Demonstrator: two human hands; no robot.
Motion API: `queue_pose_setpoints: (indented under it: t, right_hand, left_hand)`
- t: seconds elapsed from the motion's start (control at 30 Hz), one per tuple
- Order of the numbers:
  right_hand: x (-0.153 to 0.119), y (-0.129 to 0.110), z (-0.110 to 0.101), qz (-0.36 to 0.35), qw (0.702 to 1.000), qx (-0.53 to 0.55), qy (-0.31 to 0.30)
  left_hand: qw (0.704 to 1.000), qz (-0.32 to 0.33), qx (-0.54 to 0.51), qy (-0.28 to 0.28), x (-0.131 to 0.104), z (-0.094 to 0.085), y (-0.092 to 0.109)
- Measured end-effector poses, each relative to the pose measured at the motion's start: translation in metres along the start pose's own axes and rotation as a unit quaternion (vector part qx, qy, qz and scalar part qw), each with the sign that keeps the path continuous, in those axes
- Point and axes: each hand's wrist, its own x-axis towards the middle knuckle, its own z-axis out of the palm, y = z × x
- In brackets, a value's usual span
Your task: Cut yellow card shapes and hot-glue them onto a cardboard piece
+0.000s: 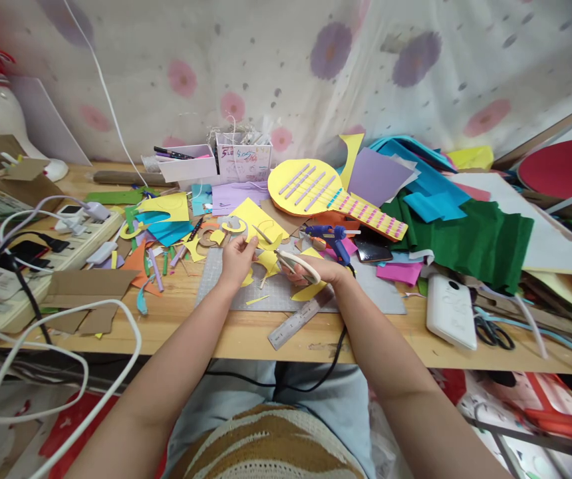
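Two grips are engaged: my left grip pinches the yellow piece above the mat, apparently light, flexible card, best held edgewise; my right grip closes around scissors.

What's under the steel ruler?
The steel ruler has its far end over the grey cutting mat and its near end over the wooden table. Anything smaller directly beneath is covered, so can't tell.
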Motion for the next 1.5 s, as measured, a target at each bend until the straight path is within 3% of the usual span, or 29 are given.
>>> queue_pose_setpoints:
  t: [0.17,0.67,0.93,1.03,1.23,1.5]
  right_hand:
    - [0.002,0.004,0.0,0.015,0.999,0.029,0.026]
    - [0.002,0.003,0.003,-0.001,0.995,0.097,0.022]
    - [-0.002,0.004,0.0,-0.013,0.996,0.091,-0.023]
    - [-0.002,0.005,-0.002,-0.013,0.996,0.075,-0.037]
    - [-0.003,0.003,-0.002,-0.013,0.999,0.043,-0.015]
    - [-0.005,0.0,-0.002,-0.003,0.997,0.062,-0.042]
  left_hand:
    - [1.0,-0.015,-0.023,0.005,0.0,0.0,-0.001]
    - [0.995,-0.073,-0.055,0.028,0.0,0.002,-0.002]
    - [0.986,-0.141,-0.088,0.015,-0.001,0.003,0.004]
    - [0.99,-0.127,-0.064,0.005,-0.001,0.002,0.004]
    - [0.999,-0.03,0.001,-0.018,-0.001,0.0,-0.002]
    - [0.999,-0.031,-0.007,-0.028,0.001,-0.001,-0.006]
